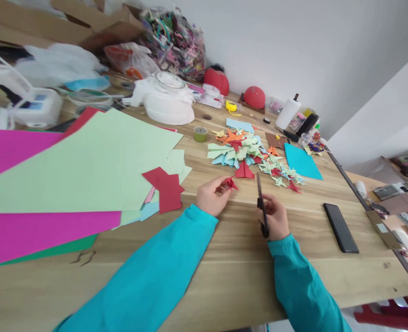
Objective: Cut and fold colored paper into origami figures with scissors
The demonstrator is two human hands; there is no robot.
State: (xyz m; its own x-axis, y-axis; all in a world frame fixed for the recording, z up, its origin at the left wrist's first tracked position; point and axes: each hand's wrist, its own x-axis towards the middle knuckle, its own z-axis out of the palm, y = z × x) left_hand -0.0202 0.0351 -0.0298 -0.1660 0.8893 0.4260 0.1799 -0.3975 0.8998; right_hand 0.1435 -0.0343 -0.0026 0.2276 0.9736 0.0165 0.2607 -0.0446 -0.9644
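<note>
My left hand (213, 196) pinches a small folded red paper piece (231, 183) just above the table. In my right hand (275, 216) is a pair of black-handled scissors (261, 207), blades pointing away from me; whether the blades are apart is hard to see. Beyond both hands lies a heap of folded paper pieces (249, 146) in green, blue, orange and red. A red folded paper piece (244, 170) rests at the heap's near edge. Left of my left hand are red paper scraps (167, 189).
Large sheets of pale green paper (86, 161) and magenta paper (51, 235) cover the left side. A black phone (340, 228) lies at right, near a turquoise sheet (303, 161). A green tape roll (200, 134), white bottle (287, 113) and stuffed plastic bag (174, 44) stand farther back.
</note>
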